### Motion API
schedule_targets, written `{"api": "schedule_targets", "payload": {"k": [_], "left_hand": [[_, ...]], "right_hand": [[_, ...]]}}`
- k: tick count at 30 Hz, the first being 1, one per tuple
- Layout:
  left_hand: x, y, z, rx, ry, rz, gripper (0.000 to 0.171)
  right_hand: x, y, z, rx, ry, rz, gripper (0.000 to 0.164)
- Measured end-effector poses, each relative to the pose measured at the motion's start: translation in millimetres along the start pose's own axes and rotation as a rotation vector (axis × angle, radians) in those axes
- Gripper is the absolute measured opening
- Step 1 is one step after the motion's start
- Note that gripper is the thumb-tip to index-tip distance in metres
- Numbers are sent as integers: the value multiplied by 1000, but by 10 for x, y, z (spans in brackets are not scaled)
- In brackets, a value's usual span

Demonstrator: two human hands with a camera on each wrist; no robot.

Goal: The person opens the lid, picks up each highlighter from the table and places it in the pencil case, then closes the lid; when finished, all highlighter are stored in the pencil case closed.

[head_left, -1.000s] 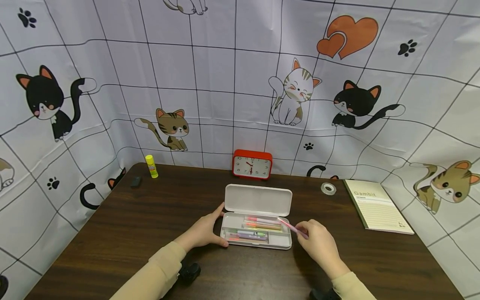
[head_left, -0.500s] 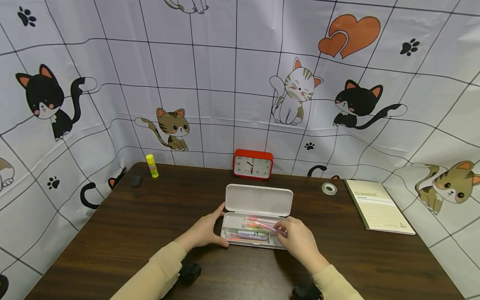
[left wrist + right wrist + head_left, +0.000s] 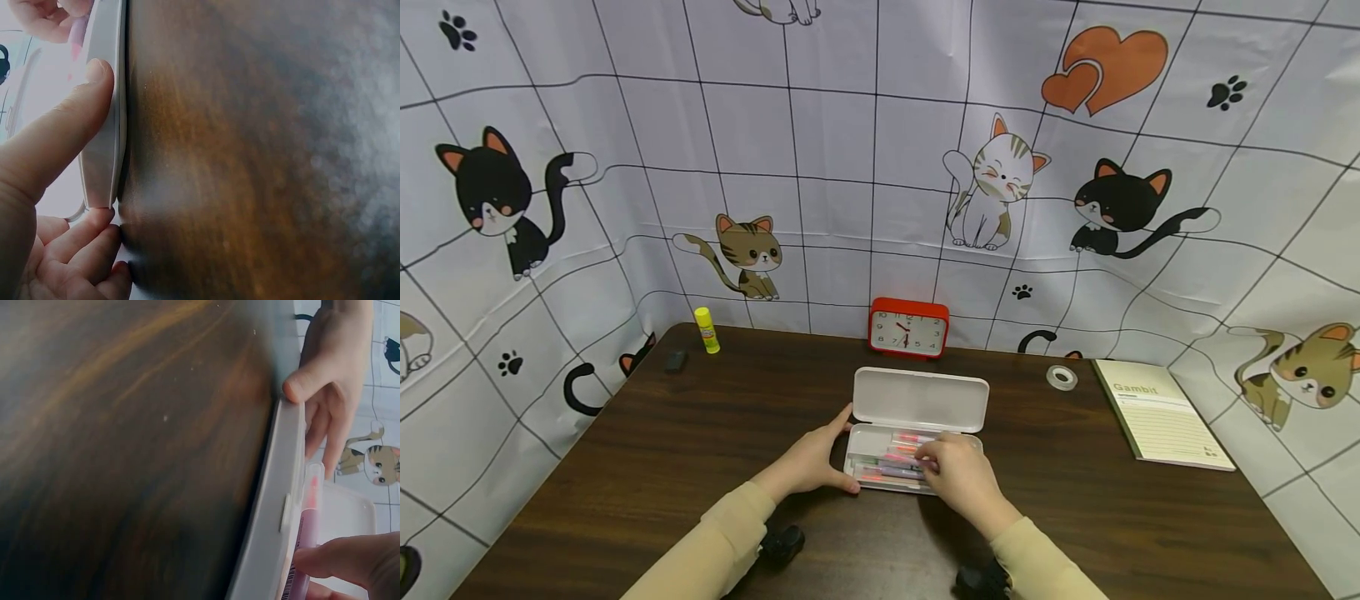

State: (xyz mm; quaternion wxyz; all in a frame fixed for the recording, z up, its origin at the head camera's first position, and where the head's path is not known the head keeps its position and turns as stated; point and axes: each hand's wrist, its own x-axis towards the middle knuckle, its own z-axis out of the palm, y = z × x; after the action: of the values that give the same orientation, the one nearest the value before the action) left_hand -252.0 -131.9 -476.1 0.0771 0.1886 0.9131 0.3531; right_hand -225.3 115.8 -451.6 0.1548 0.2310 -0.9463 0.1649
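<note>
A white pencil case (image 3: 921, 402) lies on the table with its lid raised at the back. My left hand (image 3: 811, 463) steadies its left end, thumb on the front wall (image 3: 103, 172) and fingers curled at the end, as the left wrist view shows. My right hand (image 3: 961, 477) is over the case's right half and pinches a pink highlighter (image 3: 309, 528) with a clear cap between thumb and fingers. The highlighter slants low over the front compartment, cap toward the left. Several other pens (image 3: 887, 472) lie in the case, partly covered by the right hand.
Behind the case stands a red clock (image 3: 908, 327). A tape roll (image 3: 1062, 377) and a notepad (image 3: 1165, 412) lie to the right. A yellow glue stick (image 3: 707, 330) and a small dark block (image 3: 676, 361) are at the back left of the brown table (image 3: 700, 417).
My right hand has moved left with the highlighter, from beside the case's right end to over the pens in the front compartment. The left hand has stayed at the case.
</note>
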Motion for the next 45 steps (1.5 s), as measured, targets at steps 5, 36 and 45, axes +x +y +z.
{"api": "schedule_targets", "payload": {"k": [5,36,45], "left_hand": [[-9,22,-11,3,-3,6,122],[-14,8,-28,-2,-5,7,122],[0,-18,-10,-3,-5,15,122]], "right_hand": [[49,-55,69,-4,11,-56,8],[77,-70,96,55,-25,-85,8],[51,-27,84,41,-30,-66,11]]}}
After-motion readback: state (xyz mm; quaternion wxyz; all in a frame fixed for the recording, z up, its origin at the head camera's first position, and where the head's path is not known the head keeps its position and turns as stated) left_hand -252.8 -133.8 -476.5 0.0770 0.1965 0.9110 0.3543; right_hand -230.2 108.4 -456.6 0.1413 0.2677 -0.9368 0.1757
